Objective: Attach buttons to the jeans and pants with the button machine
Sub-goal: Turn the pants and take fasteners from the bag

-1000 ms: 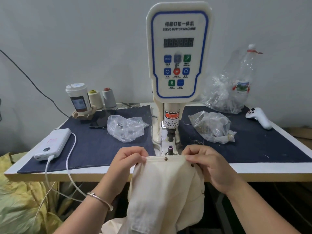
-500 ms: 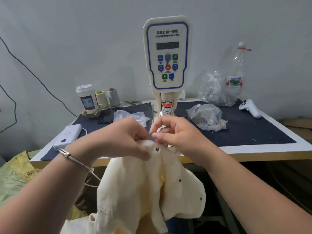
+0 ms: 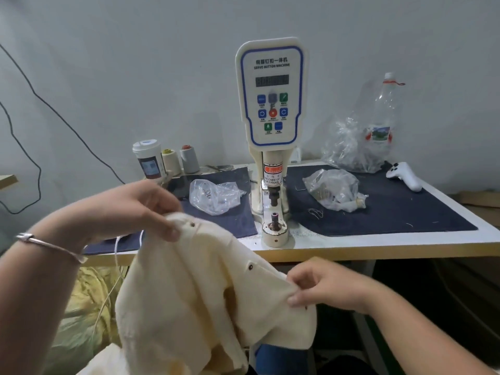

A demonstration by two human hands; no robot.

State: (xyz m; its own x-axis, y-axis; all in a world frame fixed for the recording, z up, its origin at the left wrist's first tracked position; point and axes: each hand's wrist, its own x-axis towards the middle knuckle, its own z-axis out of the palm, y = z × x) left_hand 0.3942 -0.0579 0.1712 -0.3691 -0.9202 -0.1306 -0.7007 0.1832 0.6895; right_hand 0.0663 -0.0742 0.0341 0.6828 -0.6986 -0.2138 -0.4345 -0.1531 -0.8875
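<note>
Cream cloth, the pants (image 3: 189, 301), hangs between my two hands in front of the table edge (image 3: 378, 249), clear of the button machine (image 3: 272, 117). My left hand (image 3: 135, 207) pinches the fabric at its upper fold beside a dark button (image 3: 192, 224); my right hand (image 3: 328, 286) pinches a lower edge near a second button (image 3: 250, 266).

Around the machine I see a clear plastic bag (image 3: 213, 194) on the left of the dark mat (image 3: 378, 212), another bag (image 3: 334, 193) on the right, a crumpled bag with a plastic bottle (image 3: 381, 123) behind it, a white controller (image 3: 404, 175), two thread cones (image 3: 181, 159) and a lidded cup (image 3: 147, 159).

My left arm and the cloth cover the table's near-left corner. What the bags hold is too small for me to tell, and the pants' lower part runs out of view.
</note>
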